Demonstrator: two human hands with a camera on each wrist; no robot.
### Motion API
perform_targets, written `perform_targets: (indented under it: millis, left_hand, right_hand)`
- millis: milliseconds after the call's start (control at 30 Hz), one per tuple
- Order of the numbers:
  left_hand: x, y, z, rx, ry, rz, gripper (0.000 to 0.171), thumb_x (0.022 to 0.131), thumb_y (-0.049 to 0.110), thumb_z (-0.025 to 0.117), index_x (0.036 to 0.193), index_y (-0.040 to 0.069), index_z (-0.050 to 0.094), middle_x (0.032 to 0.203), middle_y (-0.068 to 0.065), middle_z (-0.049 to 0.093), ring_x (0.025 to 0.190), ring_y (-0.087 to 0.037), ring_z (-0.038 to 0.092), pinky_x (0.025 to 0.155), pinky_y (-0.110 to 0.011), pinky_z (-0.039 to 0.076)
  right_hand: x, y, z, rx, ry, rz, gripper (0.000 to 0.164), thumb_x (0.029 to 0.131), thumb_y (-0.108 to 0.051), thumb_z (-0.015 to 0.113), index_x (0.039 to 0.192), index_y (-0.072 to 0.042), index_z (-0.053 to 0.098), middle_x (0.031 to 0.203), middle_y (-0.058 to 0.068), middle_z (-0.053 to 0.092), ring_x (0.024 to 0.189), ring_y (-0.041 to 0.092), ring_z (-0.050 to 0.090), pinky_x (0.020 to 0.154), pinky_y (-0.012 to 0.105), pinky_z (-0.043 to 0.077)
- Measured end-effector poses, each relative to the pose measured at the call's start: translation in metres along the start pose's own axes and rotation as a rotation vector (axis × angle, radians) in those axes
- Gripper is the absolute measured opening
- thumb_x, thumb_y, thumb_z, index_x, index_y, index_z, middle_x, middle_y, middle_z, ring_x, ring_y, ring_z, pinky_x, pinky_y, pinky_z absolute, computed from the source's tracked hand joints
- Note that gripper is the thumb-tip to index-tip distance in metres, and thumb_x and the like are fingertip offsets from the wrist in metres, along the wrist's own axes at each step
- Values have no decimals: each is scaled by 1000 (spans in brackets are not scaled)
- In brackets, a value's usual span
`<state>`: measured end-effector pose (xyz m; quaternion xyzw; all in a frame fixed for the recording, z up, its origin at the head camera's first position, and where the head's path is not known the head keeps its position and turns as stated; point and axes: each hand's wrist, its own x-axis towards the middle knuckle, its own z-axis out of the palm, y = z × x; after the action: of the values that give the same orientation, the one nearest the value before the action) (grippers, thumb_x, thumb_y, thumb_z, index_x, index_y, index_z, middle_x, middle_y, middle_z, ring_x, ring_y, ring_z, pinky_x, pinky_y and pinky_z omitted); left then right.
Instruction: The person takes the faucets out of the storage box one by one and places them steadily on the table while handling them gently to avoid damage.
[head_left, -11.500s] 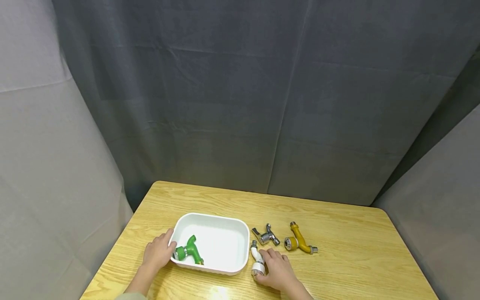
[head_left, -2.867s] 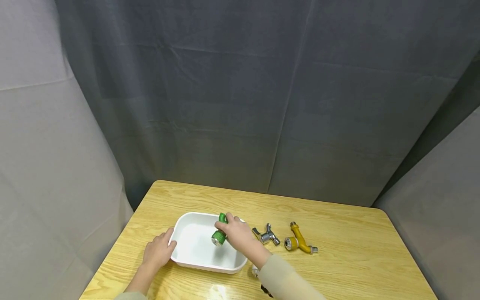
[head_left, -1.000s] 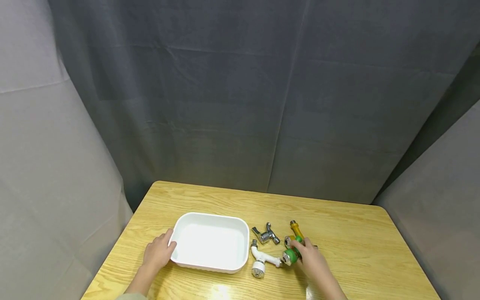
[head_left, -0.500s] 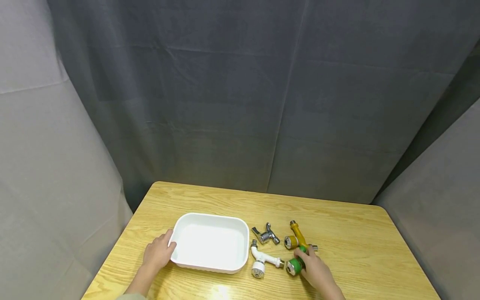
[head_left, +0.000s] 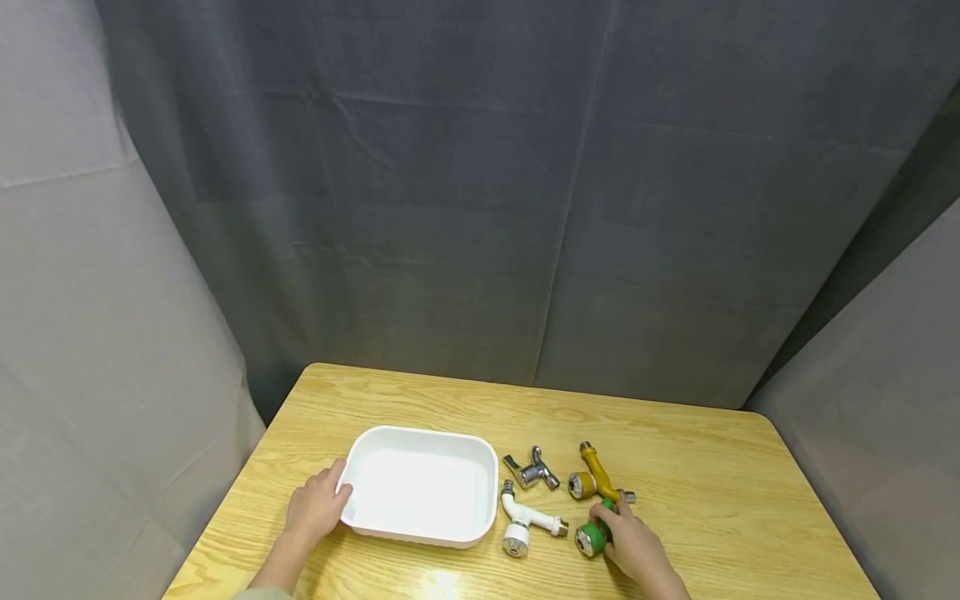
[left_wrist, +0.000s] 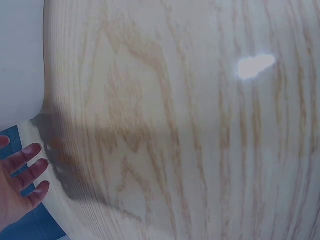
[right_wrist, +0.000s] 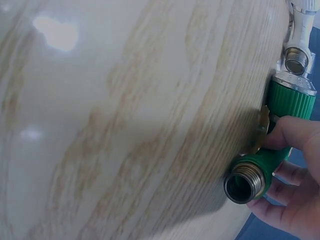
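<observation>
My right hand (head_left: 636, 546) grips a green tap (head_left: 589, 539) low at the right of the table. In the right wrist view, thumb and fingers close round the green tap's (right_wrist: 292, 104) body, its threaded end facing the camera. Just beyond the tap lies a yellow tap (head_left: 600, 477); to its left are a white tap (head_left: 525, 518) and a small chrome tap (head_left: 531, 472). My left hand (head_left: 317, 502) rests at the left rim of a white plastic tub (head_left: 420, 487), nothing inside it. The left wrist view shows the left hand's fingers (left_wrist: 31, 172) loosely spread beside the tub.
The wooden table (head_left: 720, 492) has a rounded far edge. Behind it hangs a dark grey curtain (head_left: 450, 208); paler cloth (head_left: 112, 333) closes off the left side and more grey cloth (head_left: 877, 375) the right.
The right hand let go of the white tap, lifted the green tap out of the tub and carried it right, then lowered it in front of the yellow tap. The left hand stayed put.
</observation>
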<state>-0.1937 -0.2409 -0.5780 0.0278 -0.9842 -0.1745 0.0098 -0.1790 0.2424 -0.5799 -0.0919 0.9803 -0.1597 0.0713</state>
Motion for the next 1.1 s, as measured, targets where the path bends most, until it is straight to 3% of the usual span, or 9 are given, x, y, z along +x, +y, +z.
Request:
perform_targets:
  millis: [367,667,1100]
  left_hand:
    - [0,0,1,-9,3,-2,45,89,28,41,128,6,44,114,-19,58,102,-41,54,80,-59,40]
    - [0,-1,0,-5,-1,7,45,89,27,43,129,6,44,116,-19,57,103,-40,54,81,-58,40]
    - [0,-1,0,6,-5,6,47,89,29,42,129,6,43,115,-19,57,101,-41,55,78,-57,42]
  right_hand:
    - [0,-1,-1,-2,8,-3,39,68,2,72,94,-22,57,94,14,50,59,19,48,42,29,37]
    - [0,0,5,-27,53,-26,41,66,7,71,96,-20,59,93,16,50,78,30,56,50,40,48]
    - [0,-1,6,-26,39,-1,39,70,7,68,97,-20,60,96,16,50,84,33,55,53,44,48]
